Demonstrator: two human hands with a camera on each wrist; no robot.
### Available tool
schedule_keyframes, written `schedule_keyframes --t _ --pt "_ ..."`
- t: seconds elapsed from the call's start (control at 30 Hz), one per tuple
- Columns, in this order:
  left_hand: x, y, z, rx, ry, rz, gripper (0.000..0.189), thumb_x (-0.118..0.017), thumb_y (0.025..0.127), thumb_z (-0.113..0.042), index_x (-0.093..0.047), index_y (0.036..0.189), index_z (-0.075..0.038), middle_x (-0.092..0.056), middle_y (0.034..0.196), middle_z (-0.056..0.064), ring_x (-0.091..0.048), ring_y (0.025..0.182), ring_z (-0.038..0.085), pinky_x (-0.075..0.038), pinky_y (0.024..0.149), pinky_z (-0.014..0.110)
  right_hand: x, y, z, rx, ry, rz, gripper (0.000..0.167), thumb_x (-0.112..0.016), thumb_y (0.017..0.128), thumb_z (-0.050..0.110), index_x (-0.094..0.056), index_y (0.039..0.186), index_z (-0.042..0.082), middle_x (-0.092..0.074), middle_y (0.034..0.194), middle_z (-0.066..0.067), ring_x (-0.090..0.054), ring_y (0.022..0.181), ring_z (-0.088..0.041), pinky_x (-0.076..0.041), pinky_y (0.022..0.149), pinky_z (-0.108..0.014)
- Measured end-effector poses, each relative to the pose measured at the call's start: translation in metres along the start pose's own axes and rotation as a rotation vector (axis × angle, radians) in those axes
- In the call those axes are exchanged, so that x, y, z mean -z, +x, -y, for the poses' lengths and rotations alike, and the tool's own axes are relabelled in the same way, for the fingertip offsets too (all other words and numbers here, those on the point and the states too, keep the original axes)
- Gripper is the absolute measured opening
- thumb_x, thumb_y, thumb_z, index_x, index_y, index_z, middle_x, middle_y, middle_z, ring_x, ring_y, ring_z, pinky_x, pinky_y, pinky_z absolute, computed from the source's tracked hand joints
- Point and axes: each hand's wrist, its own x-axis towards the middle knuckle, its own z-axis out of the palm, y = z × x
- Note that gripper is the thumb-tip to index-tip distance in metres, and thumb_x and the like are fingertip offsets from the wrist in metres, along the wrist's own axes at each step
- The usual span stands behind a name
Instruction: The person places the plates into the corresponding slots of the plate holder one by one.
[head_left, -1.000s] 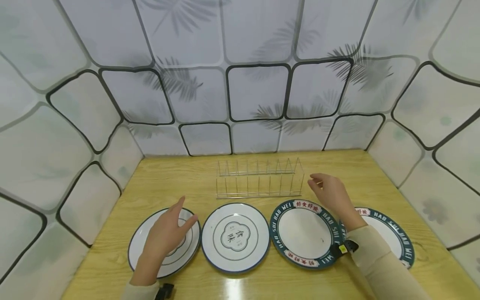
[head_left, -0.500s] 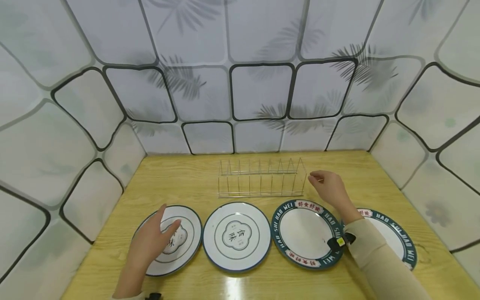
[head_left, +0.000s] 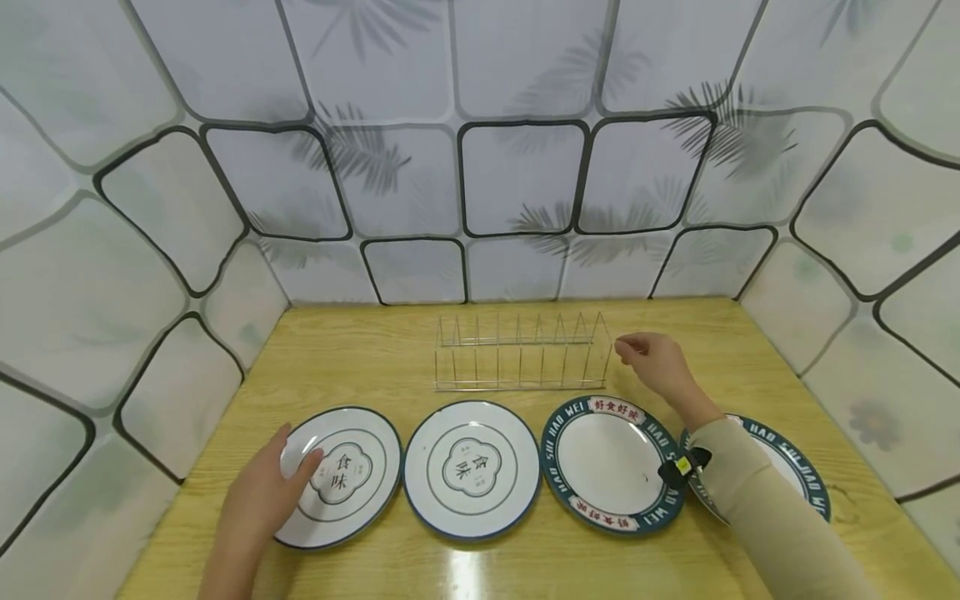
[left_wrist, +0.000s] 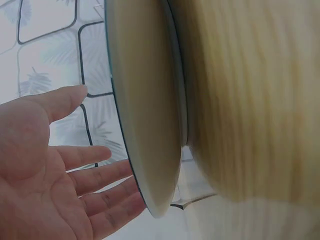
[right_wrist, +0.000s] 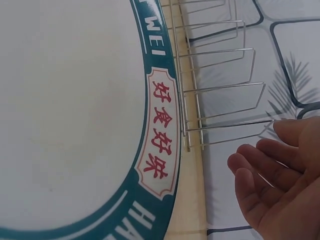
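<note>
My left hand (head_left: 258, 492) is at the left edge of a white plate (head_left: 378, 467) with a thin blue rim. In the left wrist view its fingers are spread, their tips at the plate's rim (left_wrist: 145, 150), and the thumb stands apart from it. My right hand (head_left: 660, 367) is at the right end of a wire dish rack (head_left: 517, 387). In the right wrist view the thumb tip meets the rack's end wire (right_wrist: 230, 126), while the other fingers are loosely bent with a gap to the thumb.
A second blue-rimmed white plate (head_left: 474, 500) lies in the middle. Two plates with wide green lettered rims lie to the right: one (head_left: 611, 467) below the rack, the other (head_left: 787, 475) partly under the right sleeve. Patterned walls enclose the wooden table (head_left: 352, 350) behind and at both sides.
My left hand has drawn back left and down from over the left plate to its edge, uncovering the plate's middle. My right hand has edged closer to the rack's right end.
</note>
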Motion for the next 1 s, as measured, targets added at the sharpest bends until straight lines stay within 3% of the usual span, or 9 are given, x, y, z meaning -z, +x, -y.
schedule_keyframes --t 0.3,0.57,1.0 --pt "0.006 -0.007 0.011 0.068 -0.033 0.037 0.088 -0.046 0.100 -0.054 -0.022 0.149 0.014 -0.028 0.147 0.039 -0.027 0.134 0.057 -0.025 0.109 0.066 0.003 0.007 0.000 -0.020 0.193 0.082 0.052 -0.047 0.106 0.036 -0.055 0.134 -0.007 -0.062 0.123 -0.024 -0.060 0.113 -0.038 -0.054 0.092 -0.049" --pt "0.009 -0.002 0.018 0.109 -0.022 0.034 0.070 -0.046 0.103 -0.037 -0.030 0.144 0.017 -0.033 0.142 0.041 -0.030 0.131 0.059 -0.028 0.107 0.067 -0.005 0.010 -0.002 -0.021 0.175 0.067 0.049 -0.052 0.103 0.039 -0.060 0.129 -0.003 -0.065 0.115 -0.019 -0.061 0.108 -0.034 -0.055 0.090 -0.046" --pt "0.009 0.001 0.032 0.209 -0.043 0.116 0.058 -0.051 0.100 -0.024 -0.039 0.136 0.020 -0.051 0.128 0.039 -0.044 0.121 0.057 -0.036 0.100 0.066 -0.012 0.012 -0.003 -0.019 0.184 0.025 0.042 -0.055 0.103 0.033 -0.067 0.119 -0.005 -0.069 0.106 -0.018 -0.065 0.097 -0.030 -0.056 0.086 -0.049"
